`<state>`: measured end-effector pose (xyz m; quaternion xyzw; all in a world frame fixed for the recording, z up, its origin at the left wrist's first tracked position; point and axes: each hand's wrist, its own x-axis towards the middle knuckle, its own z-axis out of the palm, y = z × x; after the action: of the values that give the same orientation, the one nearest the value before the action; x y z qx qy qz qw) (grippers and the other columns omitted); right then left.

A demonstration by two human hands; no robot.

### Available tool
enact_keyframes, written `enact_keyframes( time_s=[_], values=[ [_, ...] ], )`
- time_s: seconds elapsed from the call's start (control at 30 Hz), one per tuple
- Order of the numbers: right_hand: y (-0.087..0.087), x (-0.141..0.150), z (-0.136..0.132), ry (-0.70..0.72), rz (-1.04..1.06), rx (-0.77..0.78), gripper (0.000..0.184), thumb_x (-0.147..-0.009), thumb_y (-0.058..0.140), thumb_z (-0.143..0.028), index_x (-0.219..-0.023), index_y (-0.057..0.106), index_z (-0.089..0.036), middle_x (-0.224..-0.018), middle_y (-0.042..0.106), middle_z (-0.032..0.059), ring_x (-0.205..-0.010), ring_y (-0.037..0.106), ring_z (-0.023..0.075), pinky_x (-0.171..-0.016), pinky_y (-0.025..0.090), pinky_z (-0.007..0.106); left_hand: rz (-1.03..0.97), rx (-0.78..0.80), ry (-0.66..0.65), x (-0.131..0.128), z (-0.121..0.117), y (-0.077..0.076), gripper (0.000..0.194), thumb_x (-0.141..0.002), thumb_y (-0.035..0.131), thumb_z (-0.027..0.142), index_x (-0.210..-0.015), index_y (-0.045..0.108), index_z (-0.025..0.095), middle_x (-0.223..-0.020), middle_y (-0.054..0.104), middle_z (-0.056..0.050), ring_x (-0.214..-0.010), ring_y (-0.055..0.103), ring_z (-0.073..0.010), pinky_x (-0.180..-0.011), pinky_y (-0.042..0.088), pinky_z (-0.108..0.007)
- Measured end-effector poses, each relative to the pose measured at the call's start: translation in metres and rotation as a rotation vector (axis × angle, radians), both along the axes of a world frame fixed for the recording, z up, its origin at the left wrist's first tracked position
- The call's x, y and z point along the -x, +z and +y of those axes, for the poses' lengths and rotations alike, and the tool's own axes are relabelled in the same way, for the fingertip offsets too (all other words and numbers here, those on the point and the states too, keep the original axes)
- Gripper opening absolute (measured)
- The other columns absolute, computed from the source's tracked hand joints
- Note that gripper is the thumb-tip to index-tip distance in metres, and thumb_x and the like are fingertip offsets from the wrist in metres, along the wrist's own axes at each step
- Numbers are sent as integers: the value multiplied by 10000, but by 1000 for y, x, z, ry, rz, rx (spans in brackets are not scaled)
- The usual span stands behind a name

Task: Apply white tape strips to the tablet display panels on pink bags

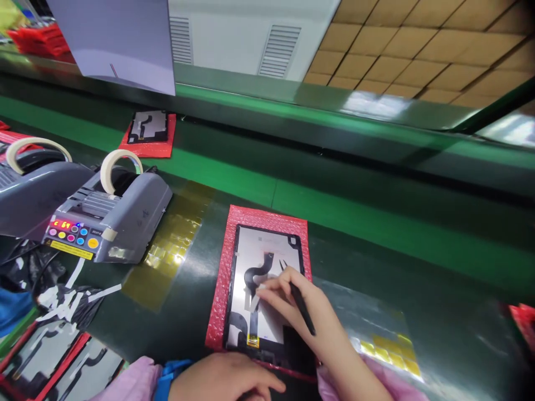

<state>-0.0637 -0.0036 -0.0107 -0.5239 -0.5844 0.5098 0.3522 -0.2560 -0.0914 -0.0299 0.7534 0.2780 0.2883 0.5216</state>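
Note:
A tablet display panel point(267, 245) lies with its silvery back up, a black ribbon cable point(251, 278) curving along it. Under the panel is a red bubble-wrap bag point(218, 301). My right hand point(303, 298) is above the panel, thumb and index finger pinching a small strip of whitish tape point(256, 299) at the cable. Black tweezers point(301, 309) are tucked in the same hand, tips pointing away from me. My left hand point(225, 379) is at the panel's near edge, index finger stretched out and holding nothing I can see; its other fingers are partly cut off.
A grey tape dispenser point(137, 217) stands left, with a second dispenser point(45, 189) beyond it. Yellow tape pieces lie on sheets point(167, 250) on both sides. Another panel point(148, 127) rests on the green belt point(234, 181). More panels point(83, 370) lie at lower left.

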Motion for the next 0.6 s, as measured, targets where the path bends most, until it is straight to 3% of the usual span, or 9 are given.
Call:
enact_keyframes(
  time_s=[0.1,0.2,0.3,0.47,0.6],
  values=[
    [-15,7,17,47,-1,-6,505,-780,721,-575,-684,341,-256,-694,706,25,-600,623,164,-591,482,273,290,-245,179,5,14,12,298,-948,423,97,-1145,636,163,-919,727,-65,-845,670,-191,-799,583,-292],
    [-21,9,25,93,-38,-5,483,-813,689,-578,-710,340,-259,-737,722,37,-639,648,178,-627,476,287,494,-498,280,8,27,12,279,-947,460,90,-1153,638,145,-1095,705,-83,-1082,624,-236,-1034,511,-402],
    [-23,7,29,122,-95,4,456,-847,652,-563,-725,331,-263,-799,741,49,-714,676,201,-681,479,313,560,-686,301,9,34,3,230,-998,499,176,-1175,643,154,-1282,672,-47,-1285,546,-223,-1204,345,-378],
    [-31,5,30,91,-196,5,453,-839,654,-558,-741,322,-266,-852,746,45,-718,662,212,-686,460,335,619,-721,302,7,32,-12,253,-1025,477,236,-1179,660,150,-1321,672,-24,-1320,550,-203,-1229,296,-328],
    [-36,9,37,74,-301,-14,474,-776,686,-629,-786,384,-264,-827,712,22,-597,578,178,-631,427,325,636,-656,268,7,30,-11,274,-1029,454,221,-1208,645,140,-1351,659,-35,-1338,542,-209,-1217,328,-339]
  ],
)
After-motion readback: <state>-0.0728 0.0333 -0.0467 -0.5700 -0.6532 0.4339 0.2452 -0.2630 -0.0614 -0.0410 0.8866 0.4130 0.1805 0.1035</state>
